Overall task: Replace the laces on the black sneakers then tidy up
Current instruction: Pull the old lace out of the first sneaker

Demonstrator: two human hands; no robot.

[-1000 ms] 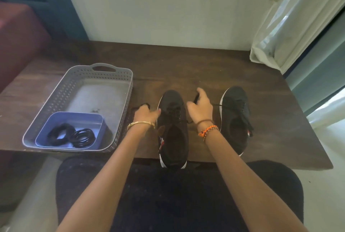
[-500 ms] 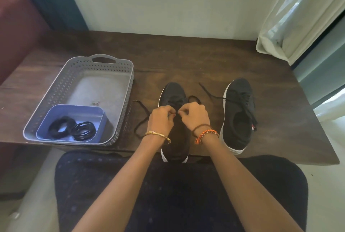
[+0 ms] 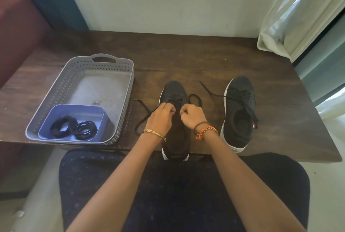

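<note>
Two black sneakers with white soles stand on the dark wooden table. The left sneaker (image 3: 175,91) is straight ahead at the near edge; my left hand (image 3: 161,118) and my right hand (image 3: 191,117) are over its tongue, fingers curled, each pinching its black lace (image 3: 196,98). Loose lace ends trail left (image 3: 142,115) and loop right of the toe. The right sneaker (image 3: 239,112) stands apart, its lace (image 3: 211,91) untied and trailing left. Two coiled black laces (image 3: 73,128) lie in a small blue tub (image 3: 74,108).
The blue tub sits in the near corner of a grey perforated basket (image 3: 78,67) at the table's left. A white curtain (image 3: 298,11) hangs at the right over the table's far corner. A dark red seat (image 3: 16,32) is at the left. My lap is below the table edge.
Both hands came together from either side of the left sneaker to its tongue, bringing the lace with them. In the last half second they hardly moved.
</note>
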